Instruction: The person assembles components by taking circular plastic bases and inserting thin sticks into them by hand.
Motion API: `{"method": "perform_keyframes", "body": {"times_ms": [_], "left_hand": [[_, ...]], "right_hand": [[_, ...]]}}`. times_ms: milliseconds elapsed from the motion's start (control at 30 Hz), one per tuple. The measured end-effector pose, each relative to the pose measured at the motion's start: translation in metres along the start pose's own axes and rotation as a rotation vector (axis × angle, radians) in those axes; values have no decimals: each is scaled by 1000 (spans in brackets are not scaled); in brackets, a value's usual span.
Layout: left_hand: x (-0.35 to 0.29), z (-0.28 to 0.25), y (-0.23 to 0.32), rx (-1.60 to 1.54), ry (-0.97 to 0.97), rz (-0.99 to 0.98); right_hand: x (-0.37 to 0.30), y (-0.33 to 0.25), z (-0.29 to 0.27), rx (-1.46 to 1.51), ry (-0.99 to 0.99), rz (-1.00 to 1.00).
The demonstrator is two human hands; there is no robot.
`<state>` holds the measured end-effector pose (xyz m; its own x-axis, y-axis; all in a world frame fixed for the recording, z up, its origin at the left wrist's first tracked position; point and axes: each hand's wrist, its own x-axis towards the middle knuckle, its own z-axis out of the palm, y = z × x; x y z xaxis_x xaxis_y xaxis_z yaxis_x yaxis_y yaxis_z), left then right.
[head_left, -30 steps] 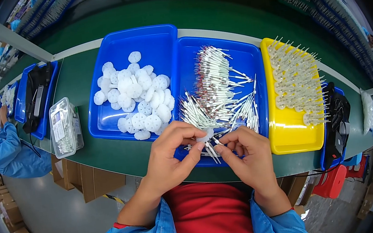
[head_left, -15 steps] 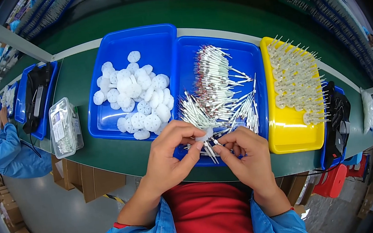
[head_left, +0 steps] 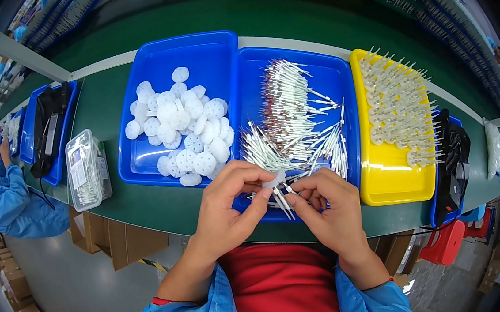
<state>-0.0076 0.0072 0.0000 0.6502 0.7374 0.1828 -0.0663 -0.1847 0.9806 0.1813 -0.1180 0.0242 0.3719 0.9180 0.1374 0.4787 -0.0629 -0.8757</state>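
Note:
Between thumb and fingers, my left hand (head_left: 233,198) pinches a translucent white plastic disc (head_left: 275,179). Several thin white sticks (head_left: 282,203) with dark bands hang down from the disc. My right hand (head_left: 329,199) is closed at the disc's right edge, its thumb and forefinger pinching one of these slim white sticks (head_left: 289,188). Both hands hover over the near edge of a blue tray (head_left: 340,84) heaped with white sticks (head_left: 288,108), some with dark red ends. Left of it, another blue tray (head_left: 204,50) holds a pile of holed white discs (head_left: 182,127).
On the right a yellow tray (head_left: 390,192) carries rows of discs fitted with sticks (head_left: 399,108). A clear plastic box (head_left: 87,171) stands on the green bench (head_left: 172,205) at left. Farther left, a person in blue (head_left: 14,201) works. Cardboard boxes (head_left: 127,238) sit below.
My hands have hardly moved; the disc and sticks stay in nearly the same place. The person at the far left has raised a hand.

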Motion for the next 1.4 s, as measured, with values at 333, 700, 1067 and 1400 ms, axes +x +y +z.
{"method": "perform_keyframes", "body": {"times_ms": [333,700,1067,1400], "left_hand": [[-1,0,-1,-14,28,-27],[0,-1,4,37,-58,-9],[3,3,5,78,15,-6],[11,3,7,281,-30,92]], "right_hand": [[2,4,2,-5,33,-48],[1,1,4,7,18,-12],[1,-2,7,31,-4,-3],[8,-5,3,-156,-36,-127]]}}
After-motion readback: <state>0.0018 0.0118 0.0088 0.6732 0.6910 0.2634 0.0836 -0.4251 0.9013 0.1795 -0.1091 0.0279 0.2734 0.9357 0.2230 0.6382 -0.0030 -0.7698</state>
